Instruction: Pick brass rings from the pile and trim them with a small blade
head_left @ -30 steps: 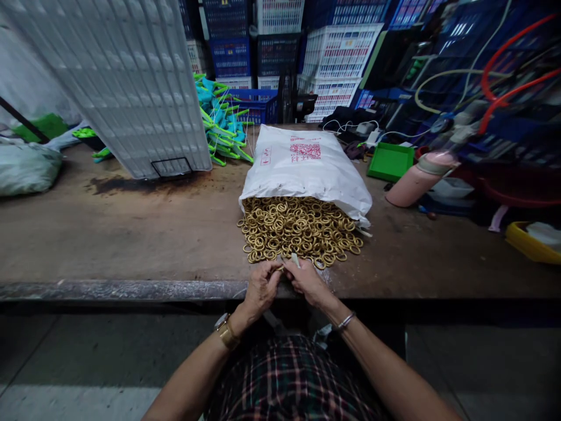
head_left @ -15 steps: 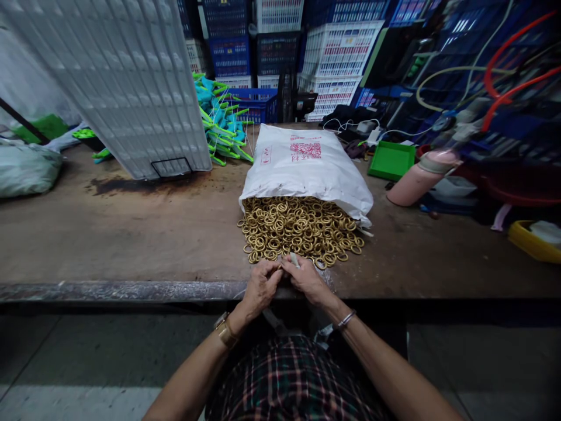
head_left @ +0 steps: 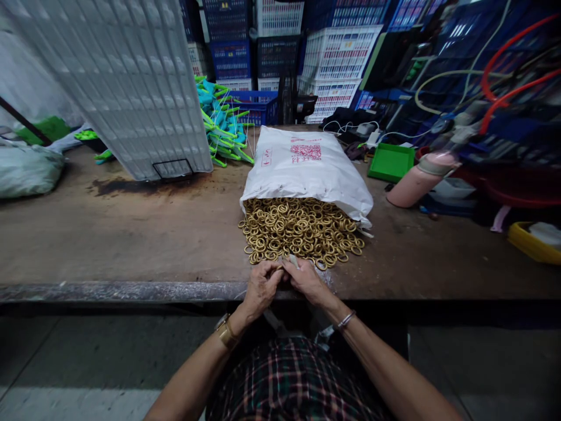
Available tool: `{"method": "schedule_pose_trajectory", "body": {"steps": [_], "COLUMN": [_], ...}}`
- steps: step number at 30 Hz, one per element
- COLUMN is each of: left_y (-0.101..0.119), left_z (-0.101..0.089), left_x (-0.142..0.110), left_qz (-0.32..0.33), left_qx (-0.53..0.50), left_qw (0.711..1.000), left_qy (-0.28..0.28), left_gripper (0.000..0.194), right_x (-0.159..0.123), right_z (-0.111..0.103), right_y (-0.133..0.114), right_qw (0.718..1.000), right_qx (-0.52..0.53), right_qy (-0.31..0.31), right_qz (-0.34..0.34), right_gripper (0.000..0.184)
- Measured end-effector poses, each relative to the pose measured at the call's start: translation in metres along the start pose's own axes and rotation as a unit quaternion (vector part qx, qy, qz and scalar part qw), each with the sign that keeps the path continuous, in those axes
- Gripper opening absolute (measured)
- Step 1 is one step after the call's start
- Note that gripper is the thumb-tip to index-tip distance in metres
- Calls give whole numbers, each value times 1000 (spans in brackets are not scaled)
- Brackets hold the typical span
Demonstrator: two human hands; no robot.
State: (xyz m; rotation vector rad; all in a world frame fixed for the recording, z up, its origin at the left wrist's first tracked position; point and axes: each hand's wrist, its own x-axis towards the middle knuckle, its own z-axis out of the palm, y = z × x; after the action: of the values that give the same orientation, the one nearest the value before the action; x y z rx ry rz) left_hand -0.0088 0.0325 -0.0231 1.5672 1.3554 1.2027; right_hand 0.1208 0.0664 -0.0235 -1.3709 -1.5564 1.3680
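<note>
Many brass-coloured rings [head_left: 302, 231] spill from the mouth of a white sack [head_left: 307, 169] with red print, onto the wooden table. At the table's front edge, just below the heap, my two hands meet. My left hand [head_left: 262, 285] is closed, its thumb and forefinger pinching what looks like one gold ring [head_left: 279, 268]. Closed beside it, my right hand [head_left: 307, 280] grips a small pale flat tool [head_left: 293, 261], perhaps a blade; its working end is too small to make out. A watch is on my left wrist, a bracelet on my right.
A ribbed translucent panel [head_left: 131, 88] leans at the left, near green hangers [head_left: 223, 128]. To the right are a green tray [head_left: 391, 162], a pink bottle [head_left: 421, 180], a yellow basin [head_left: 534, 241] and red hoses [head_left: 495, 88]. Stacked crates [head_left: 342, 55] stand behind.
Hardly anything differs. Both hands stay together at the same place, with the pale tool tilted slightly differently; the whole view has shifted a few pixels.
</note>
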Motion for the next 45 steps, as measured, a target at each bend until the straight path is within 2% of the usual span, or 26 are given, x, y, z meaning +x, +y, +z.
{"method": "schedule_pose_trajectory", "body": {"steps": [3, 8, 11, 17, 21, 24, 29, 33, 37, 41, 45], "left_y": [-6, -13, -13, -4, 7, 11, 13, 17, 16, 11, 11], "left_z": [3, 1, -1, -1, -2, -3, -6, -8, -8, -8, -7], "left_x": [0, -1, 0, 3, 2, 1, 1, 2, 0, -1, 0], "left_qz": [-19, 67, 73, -23, -58, -113, -212, -235, -233, -223, -220], "left_qx": [-12, 76, 79, -24, -73, -125, -206, -251, -270, -293, -293], "left_qw": [1000, 991, 991, 999, 996, 986, 953, 934, 930, 926, 928], "left_qy": [12, 83, 81, 32, 12, -10, -74, -95, -93, -81, -66], "left_gripper": [13, 19, 16, 11, 14, 17, 26, 30, 32, 34, 36], "right_x": [0, 0, 0, 0, 0, 0, 0, 1, 0, -2, -8], "right_z": [1, 2, 1, 2, 3, 3, 3, 4, 4, 0, -3], "right_y": [2, 2, 1, 1, -2, -5, -2, -1, -5, -5, -1], "right_qw": [1000, 1000, 999, 999, 999, 999, 999, 999, 999, 987, 942], "right_qx": [12, 3, -17, -17, -20, -24, -31, -21, -27, -132, -318], "right_qy": [10, 28, 25, 27, 38, 39, 38, 29, 23, 63, 21], "right_qz": [-1, -10, -22, -15, -6, -10, -20, -21, -33, -63, -101], "right_gripper": [33, 34, 37, 35, 31, 28, 28, 27, 30, 28, 18]}}
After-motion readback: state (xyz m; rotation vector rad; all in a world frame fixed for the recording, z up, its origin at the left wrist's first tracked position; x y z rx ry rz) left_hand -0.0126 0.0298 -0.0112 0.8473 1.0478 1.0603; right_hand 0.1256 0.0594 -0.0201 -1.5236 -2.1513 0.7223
